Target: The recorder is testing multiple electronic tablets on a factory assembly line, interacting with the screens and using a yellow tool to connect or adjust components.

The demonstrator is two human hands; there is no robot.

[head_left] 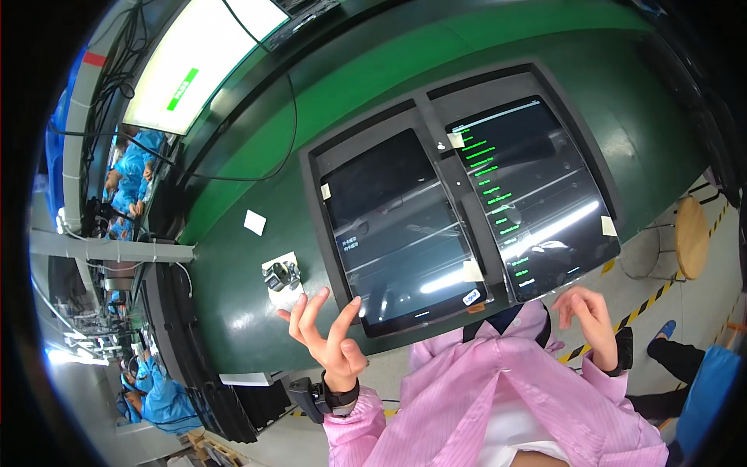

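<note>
Hands, bare: the left hand (331,342) spreads open and empty beside the lower left corner of the dark left tablet (405,233); the right hand (589,313) is half-open, fingers bent and nothing visible in it, near the lower edge of the right tablet (535,198) — contact is hard to tell from this angle. Both tablets lie in a grey frame (428,117) on the counter (226,311). Step in hand, as judged: touch work at the screens — a further touch calls for one straightened fingertip.
</note>
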